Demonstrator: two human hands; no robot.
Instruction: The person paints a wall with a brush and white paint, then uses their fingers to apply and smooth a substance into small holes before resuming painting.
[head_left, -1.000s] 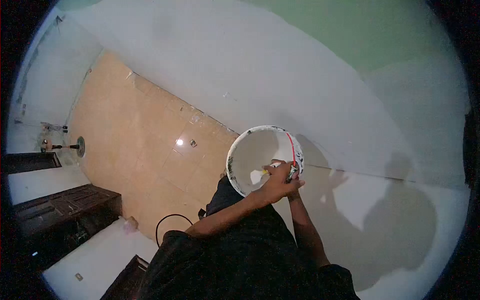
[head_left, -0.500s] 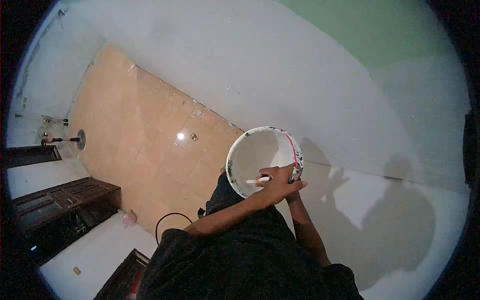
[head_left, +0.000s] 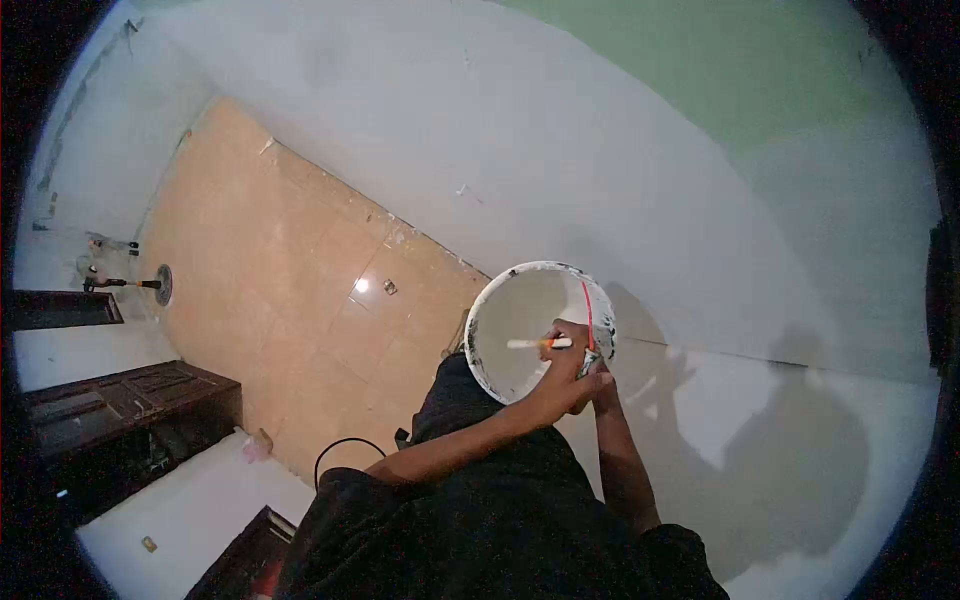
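A white bucket (head_left: pixel 483 371) with dark smears on its rim is in front of the body, tilted so that its pale inside shows. My left hand (head_left: pixel 568 350) is over the bucket's right side, closed on a slim white and orange tool (head_left: pixel 525 344), whose pale end points left across the opening. Close below it, my right hand (head_left: pixel 597 384) is closed at the bucket's right rim, beside a smeared lump (head_left: pixel 589 362) at the end of a red strip (head_left: pixel 588 305). The two hands touch or overlap, and what the right fingers hold is hidden.
A white and green wall (head_left: pixel 640 190) rises beyond the bucket. Tan floor tiles (head_left: pixel 270 270) carry a small object (head_left: pixel 390 287). At left are a standing fan-like object (head_left: pixel 163 285) and dark wooden furniture (head_left: pixel 130 410). A black cable loop (head_left: pixel 345 442) lies near the body.
The bucket has shifted slightly right and down in view. The tool in my left hand has moved right and up, and the outstretched finger or thumb at the right is now drawn in.
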